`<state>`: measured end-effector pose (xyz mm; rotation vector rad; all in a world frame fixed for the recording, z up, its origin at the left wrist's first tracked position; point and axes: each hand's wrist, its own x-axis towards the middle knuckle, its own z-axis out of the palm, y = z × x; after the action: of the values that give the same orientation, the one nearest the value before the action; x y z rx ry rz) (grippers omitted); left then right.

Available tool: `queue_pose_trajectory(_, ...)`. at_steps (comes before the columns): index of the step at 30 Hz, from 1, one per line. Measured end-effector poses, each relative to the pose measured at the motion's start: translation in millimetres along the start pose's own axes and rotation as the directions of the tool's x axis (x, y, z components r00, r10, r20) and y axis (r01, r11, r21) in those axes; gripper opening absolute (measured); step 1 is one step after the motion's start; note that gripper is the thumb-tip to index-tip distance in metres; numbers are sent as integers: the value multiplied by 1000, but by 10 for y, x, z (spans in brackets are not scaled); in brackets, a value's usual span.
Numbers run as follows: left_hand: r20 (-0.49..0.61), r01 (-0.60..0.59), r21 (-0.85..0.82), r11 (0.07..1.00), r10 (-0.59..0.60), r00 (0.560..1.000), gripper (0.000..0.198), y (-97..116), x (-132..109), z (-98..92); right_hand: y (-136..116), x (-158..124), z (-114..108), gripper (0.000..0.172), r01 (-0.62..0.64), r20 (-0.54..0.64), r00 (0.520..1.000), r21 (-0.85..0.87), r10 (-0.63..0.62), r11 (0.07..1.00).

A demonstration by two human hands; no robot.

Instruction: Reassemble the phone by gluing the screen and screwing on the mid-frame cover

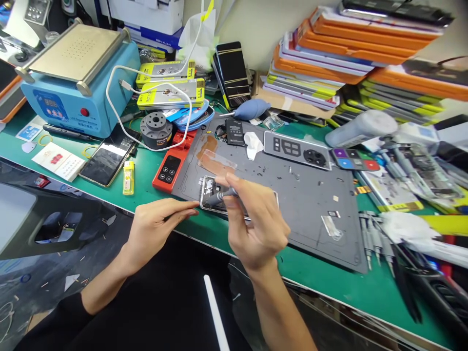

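An opened phone (209, 187) with bare inner parts and a silvery rim lies at the front edge of the grey work mat (310, 195). My left hand (155, 226) is at its left corner, thumb and fingertips closed together against the rim. In my right hand (258, 219) is a grey screwdriver (218, 196), pinched between thumb and fingers and slanting over the left part of the phone. My right hand hides much of the phone's right half. Where the tool's tip touches is too small to tell.
Left of the mat are a red control unit (168, 168), a yellow bottle (128, 178), a phone (109, 153) and a blue heating machine (84, 92). A phone back frame (298, 150) and small loose parts lie on the mat. Screwdrivers (373, 236) and tweezers (404, 285) lie right.
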<state>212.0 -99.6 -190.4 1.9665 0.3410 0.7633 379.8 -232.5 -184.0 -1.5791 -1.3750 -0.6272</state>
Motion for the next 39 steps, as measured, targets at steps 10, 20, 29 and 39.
queue_pose_trajectory(10, 25, -60, 47, 997, 59, 998, 20, 22, -28, 41, -256, -32, 45, 65, -309, -55, 910, 569, 410, 762)
queue_pose_trajectory(20, 34, -102, 26, 994, 101, 994, 17, 23, -12, 76, -227, -145, 115, 72, -319, -11, 915, 595, 403, 738)
queue_pose_trajectory(29, 66, -142, 48, 989, 139, 988, 26, -15, -25, 58, -250, -156, 107, 70, -346, 32, 916, 570, 400, 745)
queue_pose_trajectory(39, 148, -328, 537, 777, 296, 944, 31, -89, 28, 32, 73, -137, -49, 76, -72, -116, 989, 161, 91, 984)
